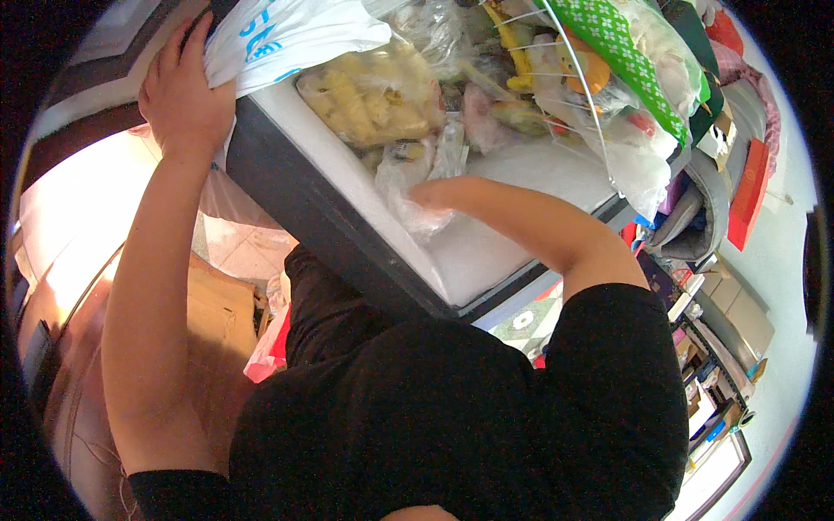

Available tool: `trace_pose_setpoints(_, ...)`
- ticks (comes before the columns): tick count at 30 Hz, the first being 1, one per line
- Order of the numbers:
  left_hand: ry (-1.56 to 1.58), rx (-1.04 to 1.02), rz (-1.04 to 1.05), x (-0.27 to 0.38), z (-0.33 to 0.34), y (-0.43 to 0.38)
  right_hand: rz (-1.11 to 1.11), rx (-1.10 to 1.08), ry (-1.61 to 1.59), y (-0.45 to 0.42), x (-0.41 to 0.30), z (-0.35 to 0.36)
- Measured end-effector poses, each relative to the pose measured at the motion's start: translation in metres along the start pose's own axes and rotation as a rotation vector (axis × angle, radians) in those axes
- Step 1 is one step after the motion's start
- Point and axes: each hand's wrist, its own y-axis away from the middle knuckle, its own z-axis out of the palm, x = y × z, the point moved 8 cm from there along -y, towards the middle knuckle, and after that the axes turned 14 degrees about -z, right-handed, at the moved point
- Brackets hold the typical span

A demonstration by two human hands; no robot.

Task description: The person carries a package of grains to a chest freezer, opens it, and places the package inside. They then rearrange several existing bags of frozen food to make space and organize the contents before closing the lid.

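Note:
An open chest freezer (365, 244) with a dark rim and white inner walls stands before me. At its left edge, my left hand (189, 104) grips a white plastic bag (293, 39) that bears blue writing; the thumb side is partly covered by the bag. My right hand (435, 195) reaches down into the freezer at a clear plastic bag (410, 172), its fingers hidden by the plastic and the angle. Just beyond lies a larger clear bag of pale yellow food pieces (378, 98). Further in are several more wrapped packages.
A white wire basket (593, 104) with bags hangs at the freezer's right, beside a green patterned bag (632, 65). A cardboard piece (221, 303) is low on the left. Cluttered shelves (710, 384) and a red box (749, 195) are along the right.

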Motion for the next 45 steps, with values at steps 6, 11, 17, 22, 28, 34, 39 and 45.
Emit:
trace_pose_setpoints(6, -0.038, -0.007, -0.009, -0.003, 0.005, -0.001, 0.372, 0.204, 0.248, 0.035, -0.002, -0.048)
trace_pose_setpoints(11, -0.045, 0.008, -0.011, -0.008, 0.002, -0.001, 0.669, 0.538, 0.254, 0.134, -0.043, -0.134)
trace_pose_setpoints(17, -0.043, 0.018, 0.05, 0.017, -0.009, 0.0, 0.527, 1.27, 0.034, 0.202, -0.091, -0.128)
trace_pose_setpoints(22, 0.303, 0.101, 0.161, -0.001, -0.024, 0.009, 0.466, 1.479, 0.228, 0.206, -0.158, -0.077)
trace_pose_setpoints(28, 0.689, -0.322, -0.269, -0.075, 0.0, 0.03, 0.63, 1.751, 0.434, 0.256, -0.172, -0.003)
trace_pose_setpoints(34, 1.118, -0.474, -0.285, -0.088, -0.076, 0.046, 0.705, 1.922, 0.388, 0.274, -0.172, -0.003)
trace_pose_setpoints(39, 1.012, -0.299, 0.142, -0.026, -0.183, -0.009, 0.851, 1.899, 0.394, 0.275, -0.179, -0.003)
trace_pose_setpoints(45, 1.785, -0.493, -0.535, 0.039, -0.193, -0.068, 0.911, 1.94, 0.394, 0.286, -0.189, -0.002)
